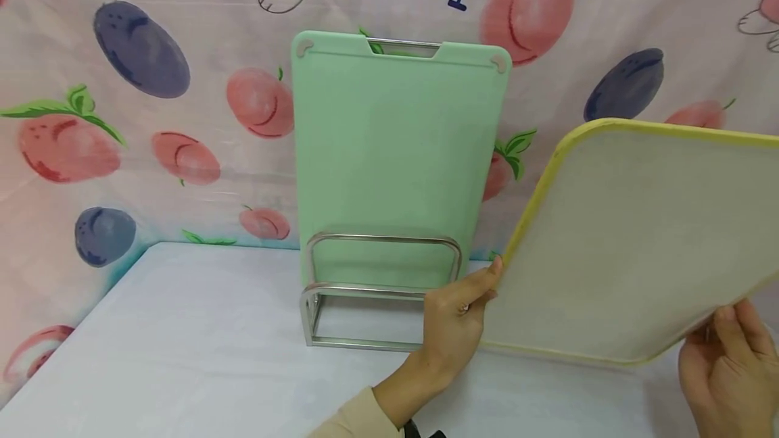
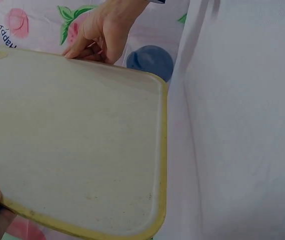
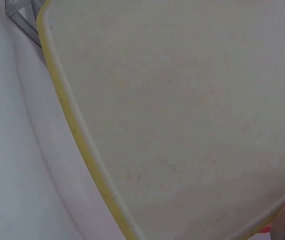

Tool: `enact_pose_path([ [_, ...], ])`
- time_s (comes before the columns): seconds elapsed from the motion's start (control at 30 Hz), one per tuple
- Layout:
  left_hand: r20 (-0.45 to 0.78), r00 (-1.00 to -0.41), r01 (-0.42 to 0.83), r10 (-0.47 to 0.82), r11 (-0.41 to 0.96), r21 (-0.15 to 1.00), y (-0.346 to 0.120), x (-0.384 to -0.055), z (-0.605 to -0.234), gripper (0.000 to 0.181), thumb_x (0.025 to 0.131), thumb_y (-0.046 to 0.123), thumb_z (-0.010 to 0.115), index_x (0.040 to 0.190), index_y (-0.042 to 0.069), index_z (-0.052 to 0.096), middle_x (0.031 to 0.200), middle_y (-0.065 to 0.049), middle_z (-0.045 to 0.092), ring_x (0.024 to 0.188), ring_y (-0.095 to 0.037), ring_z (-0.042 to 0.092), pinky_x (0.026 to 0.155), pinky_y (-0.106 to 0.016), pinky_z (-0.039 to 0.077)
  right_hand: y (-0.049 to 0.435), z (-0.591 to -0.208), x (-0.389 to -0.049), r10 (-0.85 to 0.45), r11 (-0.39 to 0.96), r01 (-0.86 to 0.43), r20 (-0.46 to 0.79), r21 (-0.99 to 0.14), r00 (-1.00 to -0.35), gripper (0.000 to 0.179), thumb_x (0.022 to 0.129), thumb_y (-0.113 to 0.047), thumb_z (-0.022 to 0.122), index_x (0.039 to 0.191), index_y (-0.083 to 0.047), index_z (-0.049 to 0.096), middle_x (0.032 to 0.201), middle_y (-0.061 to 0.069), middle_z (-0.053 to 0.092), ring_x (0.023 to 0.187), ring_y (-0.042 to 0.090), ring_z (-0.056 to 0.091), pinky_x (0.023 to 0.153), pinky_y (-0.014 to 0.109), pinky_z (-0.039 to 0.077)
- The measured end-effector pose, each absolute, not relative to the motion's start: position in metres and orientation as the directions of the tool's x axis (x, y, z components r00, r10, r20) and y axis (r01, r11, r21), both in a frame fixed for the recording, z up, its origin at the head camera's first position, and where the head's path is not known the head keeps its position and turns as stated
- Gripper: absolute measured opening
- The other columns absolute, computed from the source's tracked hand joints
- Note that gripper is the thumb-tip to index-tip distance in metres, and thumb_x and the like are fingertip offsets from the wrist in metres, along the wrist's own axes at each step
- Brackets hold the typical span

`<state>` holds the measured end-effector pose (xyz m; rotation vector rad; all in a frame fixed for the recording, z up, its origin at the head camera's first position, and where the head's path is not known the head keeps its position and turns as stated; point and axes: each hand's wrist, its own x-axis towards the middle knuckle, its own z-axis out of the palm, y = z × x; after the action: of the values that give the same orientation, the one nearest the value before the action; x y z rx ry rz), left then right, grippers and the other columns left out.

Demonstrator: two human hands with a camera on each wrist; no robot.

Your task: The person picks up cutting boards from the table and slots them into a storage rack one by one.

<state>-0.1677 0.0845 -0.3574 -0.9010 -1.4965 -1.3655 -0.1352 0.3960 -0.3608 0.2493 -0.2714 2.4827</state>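
Note:
A pale grey-white cutting board (image 1: 633, 242) with a yellow rim is held tilted at the right, above the table. My left hand (image 1: 456, 320) pinches its left edge between thumb and fingers, just beside the rack. At the lower right edge, my right hand (image 1: 730, 363) grips the rim, thumb on the near face. Small dark specks and stains mark the board's surface (image 3: 167, 120) in the right wrist view. A light green cutting board (image 1: 395, 154) stands upright in a metal rack (image 1: 365, 288), its handle slot at the top. The rack's right end is hidden behind my left hand.
A white cloth (image 1: 182, 343) covers the table. Behind it hangs a pink curtain (image 1: 201, 46) printed with fruit and lettering, close behind the green board. The rack's front slot, between its bars, holds no board.

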Motion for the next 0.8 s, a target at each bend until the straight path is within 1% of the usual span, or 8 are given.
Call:
enact_pose_path([
  [0.13, 0.939, -0.339, 0.929, -0.058, 0.139, 0.344, 0.082, -0.169, -0.354, 0.041, 0.074, -0.020, 0.069, 0.111, -0.004, 0.068, 0.096, -0.012, 0.072, 0.066, -0.011, 0.065, 0.065, -0.011, 0.052, 0.389, -0.359, -0.137, 0.602, -0.763, -0.635, 0.227, -0.118, -0.766, 0.022, 0.085, 0.024, 0.046, 0.091, 0.017, 0.066, 0.086, 0.027, 0.065, 0.066, 0.034, 0.061, 0.060, 0.036, 0.051],
  [0.23, 0.936, -0.349, 0.922, -0.058, 0.159, 0.353, 0.080, -0.169, -0.351, 0.039, 0.074, -0.021, 0.069, 0.110, -0.005, 0.069, 0.096, -0.012, 0.072, 0.069, -0.011, 0.066, 0.067, -0.011, 0.052, 0.384, -0.357, -0.139, 0.619, -0.750, -0.653, 0.236, -0.109, -0.749, 0.021, 0.085, 0.025, 0.046, 0.091, 0.018, 0.065, 0.084, 0.028, 0.064, 0.062, 0.035, 0.059, 0.055, 0.037, 0.051],
  [0.37, 0.926, -0.373, 0.910, -0.058, 0.172, 0.377, 0.076, -0.171, -0.349, 0.037, 0.073, -0.022, 0.068, 0.107, -0.008, 0.069, 0.099, -0.013, 0.070, 0.080, -0.013, 0.069, 0.071, -0.013, 0.052, 0.379, -0.354, -0.143, 0.608, -0.756, -0.643, 0.231, -0.125, -0.759, 0.021, 0.086, 0.024, 0.046, 0.095, 0.018, 0.065, 0.088, 0.027, 0.065, 0.067, 0.034, 0.061, 0.060, 0.036, 0.051],
  [0.43, 0.922, -0.383, 0.906, -0.057, 0.172, 0.386, 0.074, -0.171, -0.348, 0.036, 0.074, -0.021, 0.069, 0.107, -0.008, 0.069, 0.099, -0.013, 0.070, 0.083, -0.014, 0.069, 0.071, -0.013, 0.052, 0.377, -0.353, -0.143, 0.596, -0.766, -0.629, 0.220, -0.133, -0.772, 0.022, 0.087, 0.023, 0.046, 0.096, 0.017, 0.065, 0.090, 0.026, 0.065, 0.070, 0.034, 0.061, 0.062, 0.036, 0.051],
  [0.63, 0.912, -0.407, 0.898, -0.056, 0.159, 0.411, 0.069, -0.172, -0.346, 0.034, 0.075, -0.020, 0.068, 0.107, -0.007, 0.069, 0.101, -0.014, 0.070, 0.083, -0.016, 0.069, 0.071, -0.014, 0.053, 0.370, -0.351, -0.144, 0.579, -0.786, -0.605, 0.192, -0.127, -0.792, 0.023, 0.086, 0.023, 0.046, 0.093, 0.016, 0.067, 0.090, 0.025, 0.065, 0.072, 0.033, 0.062, 0.066, 0.035, 0.051],
  [0.8, 0.908, -0.414, 0.890, -0.059, 0.181, 0.418, 0.062, -0.172, -0.343, 0.035, 0.077, -0.020, 0.067, 0.109, -0.007, 0.068, 0.102, -0.015, 0.069, 0.081, -0.018, 0.070, 0.072, -0.015, 0.053, 0.364, -0.350, -0.146, 0.541, -0.809, -0.574, 0.226, -0.122, -0.810, 0.024, 0.088, 0.022, 0.045, 0.095, 0.016, 0.066, 0.091, 0.026, 0.065, 0.070, 0.034, 0.061, 0.065, 0.036, 0.051],
])
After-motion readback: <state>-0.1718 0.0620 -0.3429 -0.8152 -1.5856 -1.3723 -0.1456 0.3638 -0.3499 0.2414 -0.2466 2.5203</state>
